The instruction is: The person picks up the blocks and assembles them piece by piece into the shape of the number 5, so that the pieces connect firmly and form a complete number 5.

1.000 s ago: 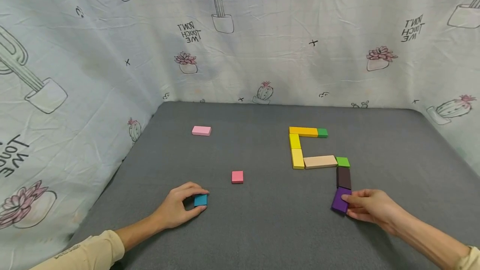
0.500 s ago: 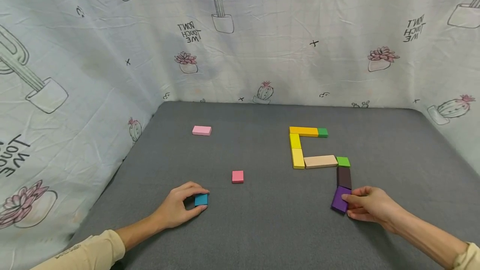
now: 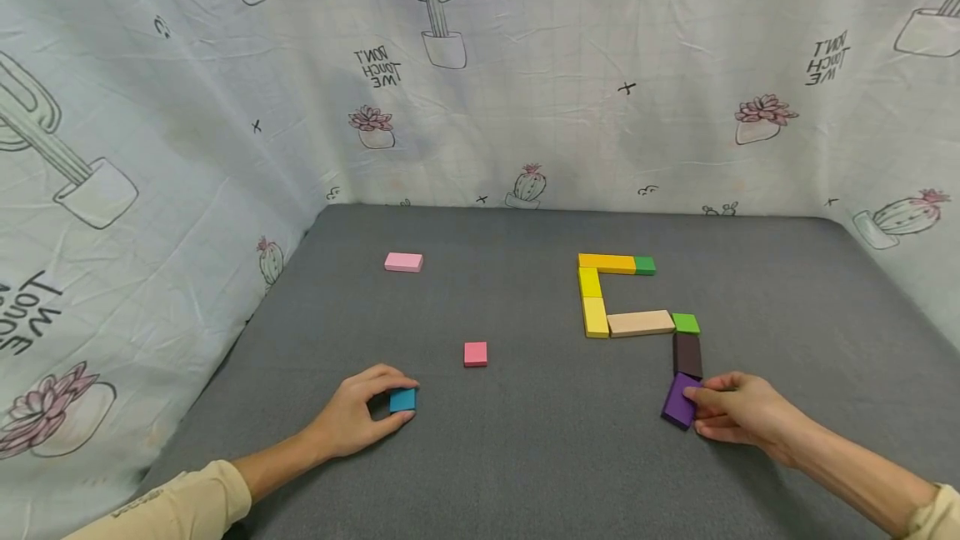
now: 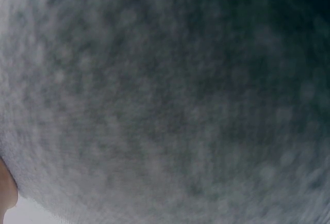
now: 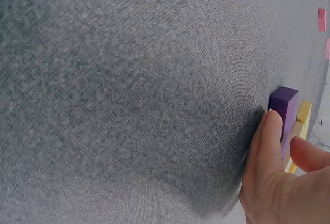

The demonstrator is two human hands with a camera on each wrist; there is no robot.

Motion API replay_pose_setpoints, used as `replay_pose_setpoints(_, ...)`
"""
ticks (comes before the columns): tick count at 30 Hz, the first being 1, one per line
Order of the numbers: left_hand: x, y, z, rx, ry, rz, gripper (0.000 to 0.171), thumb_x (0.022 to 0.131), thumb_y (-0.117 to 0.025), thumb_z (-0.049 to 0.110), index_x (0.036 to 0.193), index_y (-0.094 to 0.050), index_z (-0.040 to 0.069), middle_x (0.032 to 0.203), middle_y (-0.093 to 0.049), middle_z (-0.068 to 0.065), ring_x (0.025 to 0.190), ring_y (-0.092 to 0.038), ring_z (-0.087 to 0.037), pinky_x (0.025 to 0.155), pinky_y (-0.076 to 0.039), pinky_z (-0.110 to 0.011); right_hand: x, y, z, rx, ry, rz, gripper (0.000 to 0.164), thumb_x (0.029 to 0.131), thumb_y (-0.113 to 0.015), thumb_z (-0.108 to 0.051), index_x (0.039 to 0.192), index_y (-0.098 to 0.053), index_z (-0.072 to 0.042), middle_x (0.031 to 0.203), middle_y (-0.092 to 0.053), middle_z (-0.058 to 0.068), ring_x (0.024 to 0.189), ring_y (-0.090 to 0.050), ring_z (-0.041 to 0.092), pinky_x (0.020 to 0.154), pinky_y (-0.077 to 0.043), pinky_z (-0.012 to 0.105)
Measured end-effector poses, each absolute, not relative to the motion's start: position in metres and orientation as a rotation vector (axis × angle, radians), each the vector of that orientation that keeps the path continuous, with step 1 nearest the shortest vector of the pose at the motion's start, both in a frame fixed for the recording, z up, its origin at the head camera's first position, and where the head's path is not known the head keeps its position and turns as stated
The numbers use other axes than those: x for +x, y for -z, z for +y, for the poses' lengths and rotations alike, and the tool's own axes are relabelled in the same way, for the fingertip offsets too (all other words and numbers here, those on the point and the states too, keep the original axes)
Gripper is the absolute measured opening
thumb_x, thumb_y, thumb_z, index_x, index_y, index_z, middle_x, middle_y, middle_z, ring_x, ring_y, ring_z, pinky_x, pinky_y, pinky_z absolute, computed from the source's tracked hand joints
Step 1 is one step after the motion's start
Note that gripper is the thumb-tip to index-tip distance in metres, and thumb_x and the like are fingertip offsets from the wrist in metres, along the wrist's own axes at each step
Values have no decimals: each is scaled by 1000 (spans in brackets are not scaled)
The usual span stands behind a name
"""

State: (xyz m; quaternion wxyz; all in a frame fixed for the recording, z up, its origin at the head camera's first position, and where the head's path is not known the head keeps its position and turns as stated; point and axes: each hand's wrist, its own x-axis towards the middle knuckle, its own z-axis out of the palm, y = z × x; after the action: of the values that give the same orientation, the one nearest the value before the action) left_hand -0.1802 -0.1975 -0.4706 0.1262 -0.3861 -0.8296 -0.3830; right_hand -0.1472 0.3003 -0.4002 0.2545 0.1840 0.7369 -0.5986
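My left hand (image 3: 360,411) curves round a small blue block (image 3: 402,400) on the grey cloth, with thumb and forefinger at its near and far sides. At the right, my right hand (image 3: 750,419) holds a purple block (image 3: 679,402), thumb over its top and fingers along its right side. That block sits slightly askew at the near end of a dark brown block (image 3: 687,355). In the right wrist view the fingertips lie against the side of the purple block (image 5: 283,100). The left wrist view shows mostly blurred cloth.
Beyond the brown block runs a bent line: light green (image 3: 686,323), beige (image 3: 641,323), pale yellow (image 3: 596,318), yellow (image 3: 589,282), orange-yellow (image 3: 606,263) and dark green (image 3: 644,266) blocks. A coral block (image 3: 475,354) and a pink block (image 3: 403,262) lie apart. A printed curtain (image 3: 562,107) hangs behind.
The right hand and the purple block have shifted very slightly. The left hand stays round the blue block, and the other blocks have not moved.
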Motion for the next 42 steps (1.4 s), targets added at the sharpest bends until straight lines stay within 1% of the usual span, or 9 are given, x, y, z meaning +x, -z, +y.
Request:
replay_pose_setpoints(6, -180, 470, -199, -1120, 1113, -2422, 43, 72, -83, 5, 112, -67, 11, 105, -61, 1, 92, -60, -16, 75, -51, -27, -149, 397, 306, 487, 1535, 2087, 48, 98, -56, -23, 116, -32, 14, 89, -54, 16, 74, -64, 19, 71, -54, 32)
replay_pose_setpoints(12, -181, 472, -199, -1137, 1126, -2398, 43, 68, -83, -1, 107, -67, 5, 101, -62, -4, 88, -60, -19, 73, -51, -26, -158, 390, 315, 439, 1423, 2186, 52, 97, -55, -39, 111, -44, 9, 88, -53, 12, 77, -61, 20, 71, -54, 34)
replay_pose_setpoints(17, -179, 475, -201, -1122, 1130, -2403, 42, 67, -84, -3, 106, -67, 4, 99, -62, -6, 86, -60, -19, 73, -50, -25, -170, 380, 319, 280, 1374, 2209, 50, 98, -52, -41, 111, -48, 7, 96, -56, 11, 85, -59, 20, 76, -52, 35)
replay_pose_setpoints(21, -177, 473, -202, -1114, 1117, -2425, 41, 71, -83, 2, 109, -67, 9, 103, -61, -1, 89, -60, -16, 75, -50, -25, -185, 372, 315, 89, 1405, 2181, 52, 100, -49, -35, 124, -42, 11, 113, -55, 18, 101, -57, 25, 84, -50, 35)
replay_pose_setpoints(25, -178, 473, -203, -1118, 1127, -2438, 40, 75, -81, 7, 112, -67, 13, 105, -60, 3, 90, -59, -13, 75, -50, -27, -201, 365, 305, -38, 1435, 2165, 60, 102, -45, -35, 136, -32, 13, 125, -51, 23, 114, -54, 29, 89, -47, 34)
replay_pose_setpoints(30, -179, 473, -203, -1143, 1147, -2434, 38, 77, -80, 8, 113, -67, 13, 105, -60, 3, 89, -59, -13, 74, -51, -28, -223, 364, 289, -132, 1477, 2101, 64, 103, -42, -35, 142, -26, 13, 135, -43, 27, 122, -49, 31, 93, -44, 33)
replay_pose_setpoints(36, -181, 472, -202, -1151, 1144, -2412, 38, 77, -80, 7, 112, -67, 12, 105, -61, 2, 89, -59, -14, 74, -51, -29, -256, 365, 267, -170, 1584, 1984, 68, 103, -41, -37, 143, -21, 14, 138, -40, 29, 120, -52, 24, 97, -41, 35)
replay_pose_setpoints(39, -181, 471, -203, -1155, 1148, -2411, 37, 77, -80, 7, 111, -67, 11, 105, -61, 1, 89, -59, -14, 73, -51, -29, -269, 365, 253, -186, 1619, 1946, 69, 103, -41, -38, 143, -20, 14, 140, -37, 29, 123, -49, 26, 100, -37, 36)
replay_pose_setpoints(42, -181, 472, -203, -1151, 1167, -2418, 36, 78, -79, 7, 112, -67, 11, 105, -61, 1, 89, -59, -14, 73, -51, -29, -280, 366, 239, -213, 1639, 1914, 69, 103, -39, -38, 144, -18, 14, 143, -31, 32, 129, -41, 32, 103, -34, 38)
